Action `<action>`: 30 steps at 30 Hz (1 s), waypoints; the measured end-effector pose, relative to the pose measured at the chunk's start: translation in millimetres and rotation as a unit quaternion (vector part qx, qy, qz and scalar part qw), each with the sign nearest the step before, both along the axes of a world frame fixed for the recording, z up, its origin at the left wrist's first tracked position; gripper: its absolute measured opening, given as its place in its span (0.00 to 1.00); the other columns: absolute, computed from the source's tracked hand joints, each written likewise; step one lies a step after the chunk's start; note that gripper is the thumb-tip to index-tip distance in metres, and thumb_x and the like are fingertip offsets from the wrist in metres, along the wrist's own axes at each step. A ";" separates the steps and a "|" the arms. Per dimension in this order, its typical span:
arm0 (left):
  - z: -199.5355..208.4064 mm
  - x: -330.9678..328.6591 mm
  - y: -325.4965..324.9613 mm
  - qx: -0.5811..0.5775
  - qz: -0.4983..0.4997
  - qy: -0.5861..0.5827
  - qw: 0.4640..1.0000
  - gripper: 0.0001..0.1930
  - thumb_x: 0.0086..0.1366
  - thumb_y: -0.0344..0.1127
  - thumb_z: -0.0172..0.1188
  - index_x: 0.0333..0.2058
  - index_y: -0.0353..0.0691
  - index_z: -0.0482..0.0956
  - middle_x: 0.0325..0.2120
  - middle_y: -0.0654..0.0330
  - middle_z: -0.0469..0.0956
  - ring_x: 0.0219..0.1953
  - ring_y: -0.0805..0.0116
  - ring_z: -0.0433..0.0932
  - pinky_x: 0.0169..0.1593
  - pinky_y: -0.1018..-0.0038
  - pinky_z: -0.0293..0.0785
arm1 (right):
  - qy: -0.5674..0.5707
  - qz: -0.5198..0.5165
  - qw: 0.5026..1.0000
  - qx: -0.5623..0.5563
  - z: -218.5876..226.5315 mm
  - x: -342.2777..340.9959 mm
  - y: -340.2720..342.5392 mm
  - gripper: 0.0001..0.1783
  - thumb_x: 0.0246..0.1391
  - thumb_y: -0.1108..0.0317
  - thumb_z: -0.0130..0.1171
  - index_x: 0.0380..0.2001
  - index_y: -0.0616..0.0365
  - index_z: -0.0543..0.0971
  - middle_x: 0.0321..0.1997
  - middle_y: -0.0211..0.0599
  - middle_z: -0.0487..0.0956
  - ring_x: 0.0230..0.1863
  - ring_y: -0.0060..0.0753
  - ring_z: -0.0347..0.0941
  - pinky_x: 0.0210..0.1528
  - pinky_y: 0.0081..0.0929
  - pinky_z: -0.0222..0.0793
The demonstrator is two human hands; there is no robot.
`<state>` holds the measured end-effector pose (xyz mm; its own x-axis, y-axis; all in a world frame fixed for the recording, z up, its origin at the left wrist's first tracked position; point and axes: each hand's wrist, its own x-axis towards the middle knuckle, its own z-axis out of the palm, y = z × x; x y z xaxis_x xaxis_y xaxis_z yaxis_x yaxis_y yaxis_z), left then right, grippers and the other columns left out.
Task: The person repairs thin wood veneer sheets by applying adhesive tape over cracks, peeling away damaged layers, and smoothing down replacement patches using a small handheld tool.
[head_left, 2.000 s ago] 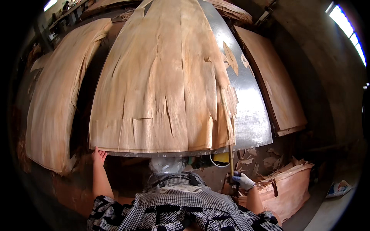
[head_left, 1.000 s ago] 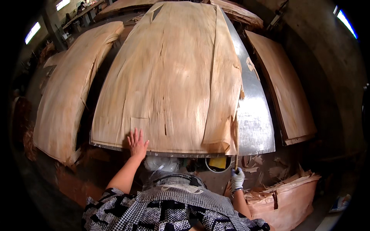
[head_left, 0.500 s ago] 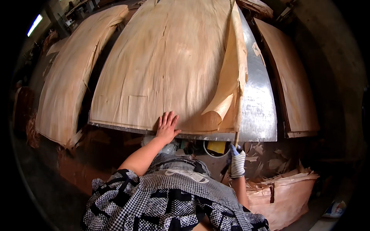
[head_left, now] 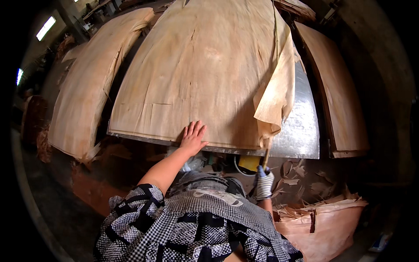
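Note:
A large thin wood veneer sheet covers most of a shiny metal plate in front of me. My bare left hand lies flat near the sheet's front edge, fingers spread. In a striped glove, my right hand is closed round a wooden stick just off the plate's front edge. The stick reaches up to the right side of the sheet, where its far part is hidden by the veneer. There a loose flap of veneer is lifted and folded over, leaving the plate's right strip bare.
Stacks of veneer stand at the left and the right, past dark gaps. Below the plate's edge is a bucket with a yellow thing inside. A bundle of veneer scraps sits at my lower right, with torn pieces around.
The lifted veneer flap has shifted right and changed its fold, with its lower edge now hanging over the stick. The right hand has drawn slightly down and left; the left stays flat.

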<state>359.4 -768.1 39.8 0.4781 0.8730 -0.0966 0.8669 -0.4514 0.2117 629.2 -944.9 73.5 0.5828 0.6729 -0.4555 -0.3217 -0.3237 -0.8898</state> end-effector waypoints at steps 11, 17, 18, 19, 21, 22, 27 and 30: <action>2.8 8.6 -0.1 0.000 -0.004 0.025 1.000 0.36 0.58 0.51 0.52 0.62 0.46 0.49 0.64 0.54 0.41 0.65 0.50 0.39 0.64 0.55 0.40 | -0.100 0.013 0.992 -0.072 -34.5 35.1 -57.0 0.07 0.50 0.64 0.58 0.25 0.54 0.73 0.12 0.21 0.64 0.09 0.14 0.56 0.11 0.17 0.52; 8.6 0.6 2.2 -0.032 -0.004 0.049 0.998 0.36 0.59 0.50 0.51 0.62 0.45 0.48 0.64 0.53 0.40 0.65 0.49 0.39 0.63 0.54 0.42 | -0.102 0.038 0.993 -0.046 -25.2 6.2 -20.6 0.12 0.49 0.64 0.59 0.31 0.62 0.75 0.14 0.25 0.68 0.15 0.15 0.59 0.17 0.21 0.58; 9.2 2.7 3.1 -0.035 -0.005 0.048 0.998 0.36 0.59 0.50 0.51 0.62 0.45 0.48 0.64 0.53 0.40 0.65 0.49 0.39 0.63 0.54 0.42 | -0.090 0.034 0.994 -0.042 -19.4 9.3 -16.3 0.12 0.49 0.63 0.60 0.30 0.62 0.76 0.15 0.25 0.68 0.16 0.16 0.60 0.18 0.21 0.59; 9.7 4.6 3.4 -0.038 -0.005 0.048 0.998 0.36 0.59 0.50 0.51 0.62 0.45 0.48 0.64 0.53 0.40 0.65 0.49 0.38 0.63 0.54 0.42 | -0.133 0.034 0.990 -0.026 -24.6 16.8 -14.7 0.10 0.49 0.64 0.59 0.29 0.60 0.75 0.14 0.24 0.67 0.13 0.16 0.59 0.15 0.20 0.57; 11.0 8.6 3.7 -0.041 -0.010 0.052 0.998 0.37 0.59 0.50 0.52 0.62 0.45 0.47 0.64 0.52 0.39 0.65 0.49 0.38 0.63 0.55 0.42 | -0.207 0.036 0.978 -0.016 -45.2 43.4 -9.5 0.09 0.50 0.64 0.59 0.29 0.58 0.75 0.13 0.23 0.67 0.11 0.16 0.58 0.12 0.19 0.55; 10.8 5.2 4.0 -0.042 -0.011 0.053 0.998 0.37 0.58 0.50 0.52 0.62 0.45 0.48 0.64 0.53 0.40 0.65 0.49 0.38 0.63 0.55 0.42 | -0.233 0.041 0.971 -0.022 -45.5 55.3 -9.0 0.09 0.50 0.64 0.59 0.29 0.59 0.75 0.13 0.24 0.67 0.11 0.16 0.59 0.13 0.19 0.56; 7.2 1.5 7.8 -0.049 -0.025 0.056 0.997 0.39 0.57 0.51 0.54 0.62 0.47 0.47 0.64 0.54 0.39 0.65 0.50 0.38 0.63 0.55 0.42 | -0.468 0.094 0.868 -0.137 -27.4 127.1 -26.1 0.15 0.47 0.59 0.60 0.32 0.59 0.76 0.20 0.42 0.76 0.20 0.40 0.70 0.26 0.33 0.66; 9.9 -2.9 8.6 -0.058 -0.021 0.071 0.996 0.40 0.56 0.52 0.54 0.63 0.47 0.45 0.64 0.54 0.38 0.65 0.49 0.37 0.63 0.55 0.42 | -0.494 0.134 0.841 -0.177 4.3 128.5 -23.0 0.16 0.48 0.55 0.57 0.33 0.56 0.75 0.25 0.49 0.77 0.28 0.52 0.73 0.30 0.40 0.67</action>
<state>356.5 -759.5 49.7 0.4874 0.8319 -0.2654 0.8732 -0.4667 0.1407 757.7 -968.0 77.7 0.6434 0.7646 -0.0376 0.6446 -0.5676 -0.5122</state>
